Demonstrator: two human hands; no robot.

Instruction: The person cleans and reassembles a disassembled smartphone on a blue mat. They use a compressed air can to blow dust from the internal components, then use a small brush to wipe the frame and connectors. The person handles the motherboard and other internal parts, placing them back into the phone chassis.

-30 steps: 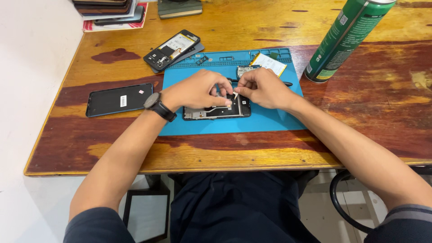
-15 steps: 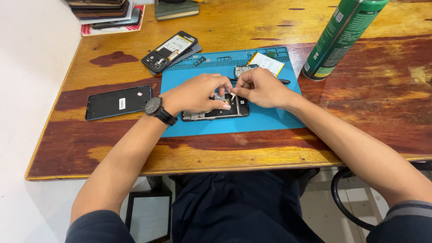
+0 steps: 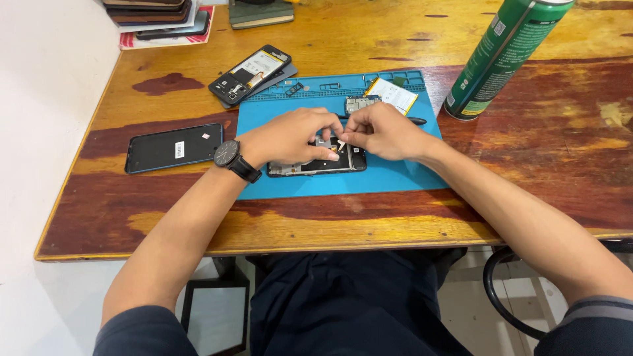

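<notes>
1. While our left hand (image 3: 290, 135) lies curled over one opened phone (image 3: 320, 163) at the centre of the frame, its fingers press on the phone's frame.
2. Our right hand (image 3: 382, 130) pinches one small white piece (image 3: 341, 144) just above that phone.
3. One blue mat (image 3: 395, 175) lies under the phone.
4. We count two more phones: one dark phone (image 3: 173, 147) at the left and one opened phone with its back off (image 3: 250, 74) at the upper left.
5. One green spray can (image 3: 504, 56) stands at the upper right.

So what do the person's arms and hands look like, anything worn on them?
Both forearms are bare, with dark short sleeves showing only at the upper arms. The left wrist carries a black round-faced wristwatch on a black strap. The left hand and right hand wear no gloves.
</notes>
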